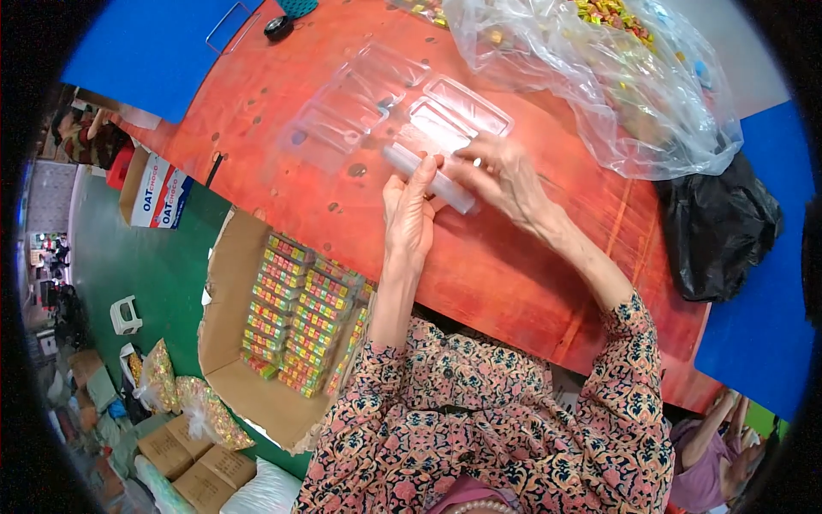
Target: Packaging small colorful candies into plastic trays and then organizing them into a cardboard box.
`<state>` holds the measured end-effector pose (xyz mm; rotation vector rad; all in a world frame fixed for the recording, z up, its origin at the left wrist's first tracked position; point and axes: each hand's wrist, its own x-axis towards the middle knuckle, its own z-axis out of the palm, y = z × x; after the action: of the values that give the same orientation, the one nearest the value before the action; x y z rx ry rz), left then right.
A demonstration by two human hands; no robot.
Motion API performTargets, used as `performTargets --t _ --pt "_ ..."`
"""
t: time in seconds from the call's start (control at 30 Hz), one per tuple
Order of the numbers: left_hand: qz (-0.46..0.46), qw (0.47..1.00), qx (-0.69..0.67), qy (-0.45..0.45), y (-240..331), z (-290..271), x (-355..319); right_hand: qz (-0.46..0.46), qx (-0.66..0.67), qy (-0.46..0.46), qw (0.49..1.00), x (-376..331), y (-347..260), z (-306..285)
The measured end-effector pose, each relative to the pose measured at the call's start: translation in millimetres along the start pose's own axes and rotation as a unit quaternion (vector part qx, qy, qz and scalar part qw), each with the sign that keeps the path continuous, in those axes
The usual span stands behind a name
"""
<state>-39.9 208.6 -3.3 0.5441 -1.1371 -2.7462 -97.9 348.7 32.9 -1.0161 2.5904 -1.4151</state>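
Head view: at left, loose clear trays [342,120] are spread on the red table [531,248], and to their right, nearer the body, a clear plastic piece [451,190] is clamped between the thumb and fingers of the left hand [409,210]. Its long axis is slanted from upper left to lower right, with the lower end pointed rightward, just below the right hand [507,176], whose fingers are bent close to it; whether it is pinched there cannot be told.
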Motion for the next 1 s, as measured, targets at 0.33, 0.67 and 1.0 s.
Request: performTargets --t 0.33,0.67,1.0 --pt "0.010 0.999 0.023 -0.023 11.5 -14.8 -27.1 0.174 0.353 -0.156 0.906 -14.7 -8.0 22.8" --pt "0.027 0.999 0.011 0.028 17.0 -33.4 -40.1 -0.053 -0.041 0.035 0.997 -7.9 -21.1 33.9" --pt "0.014 1.000 0.009 0.020 12.7 -41.1 -45.4 -0.092 -0.136 0.054 0.985 -10.4 -24.4 43.5"
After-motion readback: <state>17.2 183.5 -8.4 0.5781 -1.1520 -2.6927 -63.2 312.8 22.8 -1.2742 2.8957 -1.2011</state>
